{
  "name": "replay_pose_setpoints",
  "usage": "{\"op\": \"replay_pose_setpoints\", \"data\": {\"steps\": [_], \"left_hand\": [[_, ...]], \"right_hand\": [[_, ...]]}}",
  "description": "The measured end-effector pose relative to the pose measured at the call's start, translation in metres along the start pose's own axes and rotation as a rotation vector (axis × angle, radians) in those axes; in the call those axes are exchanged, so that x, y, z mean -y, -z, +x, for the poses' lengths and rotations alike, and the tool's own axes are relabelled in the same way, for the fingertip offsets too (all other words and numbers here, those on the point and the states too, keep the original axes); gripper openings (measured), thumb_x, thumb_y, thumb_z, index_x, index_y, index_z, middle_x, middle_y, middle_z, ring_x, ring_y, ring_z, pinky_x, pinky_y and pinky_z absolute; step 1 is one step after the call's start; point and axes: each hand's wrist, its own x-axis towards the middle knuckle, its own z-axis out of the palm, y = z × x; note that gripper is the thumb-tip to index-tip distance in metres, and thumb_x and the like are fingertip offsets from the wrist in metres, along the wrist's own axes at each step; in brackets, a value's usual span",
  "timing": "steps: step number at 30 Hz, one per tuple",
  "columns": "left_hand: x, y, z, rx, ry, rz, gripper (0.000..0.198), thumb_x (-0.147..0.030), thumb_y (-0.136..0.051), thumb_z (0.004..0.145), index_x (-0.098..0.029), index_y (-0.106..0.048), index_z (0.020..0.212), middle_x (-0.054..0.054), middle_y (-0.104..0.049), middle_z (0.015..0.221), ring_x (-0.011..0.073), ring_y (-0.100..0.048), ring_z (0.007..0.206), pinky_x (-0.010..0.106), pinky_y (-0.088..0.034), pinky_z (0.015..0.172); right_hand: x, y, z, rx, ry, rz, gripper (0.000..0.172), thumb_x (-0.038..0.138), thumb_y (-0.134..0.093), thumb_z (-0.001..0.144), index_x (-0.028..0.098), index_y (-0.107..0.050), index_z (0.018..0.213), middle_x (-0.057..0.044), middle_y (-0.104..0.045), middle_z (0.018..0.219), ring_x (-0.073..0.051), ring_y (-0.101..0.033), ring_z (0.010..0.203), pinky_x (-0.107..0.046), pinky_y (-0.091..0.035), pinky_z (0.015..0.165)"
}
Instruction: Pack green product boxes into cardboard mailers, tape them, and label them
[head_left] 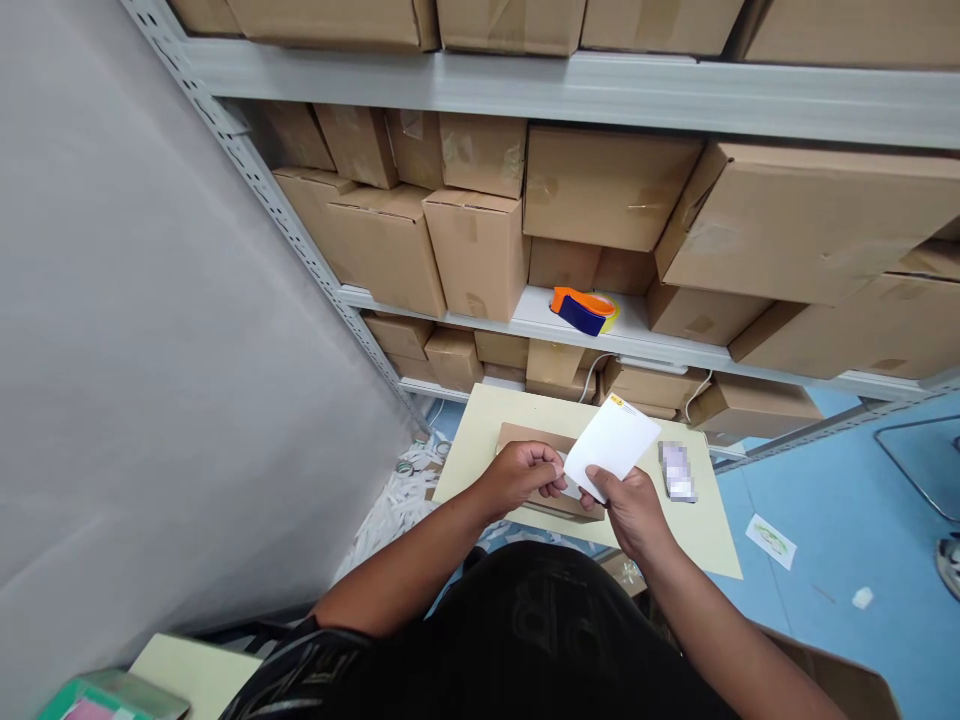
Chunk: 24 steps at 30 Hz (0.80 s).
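Note:
My right hand (634, 505) grips a white sheet (615, 440) that looks like a label, thumb on top, with a small orange and yellow mark at its upper corner. At the sheet's lower left edge, my left hand (525, 470) is closed in a pinch; its fingertips seem to hold the edge there. Beneath both hands a brown cardboard box (525, 433) lies on the pale yellow table (487, 408). The hands and sheet hide much of the box's top.
A stack of pale purple papers (677, 470), blurred, lies on the table's right. An orange and blue tape dispenser (581, 308) sits on the shelf (536, 305) among cardboard boxes (472, 255). White paper scraps (390, 515) cover the floor left. A printed card (771, 540) lies on the blue floor.

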Motion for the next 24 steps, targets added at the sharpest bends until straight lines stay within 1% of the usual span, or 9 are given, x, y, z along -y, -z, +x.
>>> {"op": "replay_pose_setpoints", "data": {"steps": [4, 7, 10, 15, 19, 21, 23, 24], "left_hand": [[0.006, -0.002, -0.001, 0.016, 0.009, 0.005, 0.022, -0.034, -0.078, 0.075, -0.015, -0.067, 0.078, 0.004, -0.071, 0.07, 0.014, -0.064, 0.064, 0.028, -0.051, 0.066], [0.012, -0.003, -0.001, 0.018, -0.001, -0.009, 0.02, -0.033, -0.076, 0.075, -0.015, -0.066, 0.078, 0.003, -0.071, 0.071, 0.0141, -0.064, 0.065, 0.029, -0.052, 0.069], [0.018, -0.005, 0.0, -0.013, -0.036, -0.007, 0.015, -0.029, -0.073, 0.075, -0.016, -0.065, 0.076, 0.001, -0.068, 0.07, 0.0134, -0.061, 0.066, 0.029, -0.052, 0.07], [0.029, -0.008, 0.001, -0.099, -0.075, -0.03, 0.008, -0.024, -0.068, 0.071, -0.017, -0.063, 0.072, -0.002, -0.064, 0.066, 0.0124, -0.058, 0.065, 0.026, -0.049, 0.069], [0.035, -0.008, 0.001, -0.132, -0.062, -0.061, 0.009, -0.025, -0.067, 0.07, -0.017, -0.062, 0.071, -0.002, -0.063, 0.064, 0.0122, -0.057, 0.064, 0.026, -0.048, 0.069], [0.037, -0.007, 0.0, -0.139, -0.06, -0.073, 0.01, -0.025, -0.068, 0.07, -0.017, -0.061, 0.071, -0.002, -0.062, 0.064, 0.0122, -0.057, 0.063, 0.026, -0.047, 0.069], [0.039, -0.006, 0.001, -0.156, -0.071, -0.087, 0.012, -0.026, -0.069, 0.07, -0.017, -0.061, 0.071, -0.002, -0.062, 0.064, 0.0126, -0.057, 0.064, 0.027, -0.048, 0.07], [0.04, -0.005, 0.001, -0.171, -0.079, -0.093, 0.013, -0.027, -0.07, 0.071, -0.018, -0.061, 0.071, -0.002, -0.062, 0.064, 0.013, -0.058, 0.064, 0.027, -0.048, 0.071]], "right_hand": [[-0.002, 0.0, -0.004, -0.027, -0.031, 0.002, 0.038, 0.045, -0.089, 0.069, 0.015, -0.075, 0.088, -0.007, -0.075, 0.08, -0.017, -0.062, 0.06, -0.029, -0.051, 0.05], [-0.002, -0.003, -0.007, -0.019, -0.062, 0.003, 0.039, 0.045, -0.089, 0.067, 0.015, -0.075, 0.086, -0.006, -0.074, 0.073, -0.016, -0.06, 0.055, -0.029, -0.05, 0.05], [-0.003, -0.006, -0.009, -0.009, -0.096, 0.014, 0.039, 0.046, -0.089, 0.065, 0.015, -0.074, 0.084, -0.004, -0.071, 0.067, -0.014, -0.057, 0.05, -0.029, -0.049, 0.049], [-0.008, -0.01, -0.01, 0.073, -0.186, 0.087, 0.038, 0.044, -0.089, 0.067, 0.017, -0.072, 0.088, -0.002, -0.068, 0.066, -0.014, -0.057, 0.052, -0.028, -0.047, 0.049], [-0.014, -0.013, -0.009, 0.076, -0.228, 0.147, 0.038, 0.04, -0.09, 0.067, 0.018, -0.071, 0.092, -0.001, -0.068, 0.072, -0.014, -0.056, 0.058, -0.027, -0.046, 0.05], [-0.018, -0.013, -0.006, 0.088, -0.239, 0.141, 0.04, 0.043, -0.089, 0.069, 0.018, -0.07, 0.094, -0.002, -0.068, 0.075, -0.015, -0.057, 0.06, -0.028, -0.047, 0.052], [-0.022, -0.009, 0.0, 0.091, -0.242, 0.061, 0.045, 0.049, -0.085, 0.072, 0.018, -0.07, 0.1, -0.004, -0.069, 0.082, -0.017, -0.06, 0.065, -0.03, -0.05, 0.057], [-0.024, -0.006, 0.004, 0.044, -0.21, -0.011, 0.05, 0.05, -0.085, 0.071, 0.018, -0.069, 0.106, -0.005, -0.069, 0.087, -0.018, -0.061, 0.069, -0.031, -0.051, 0.059]]}}
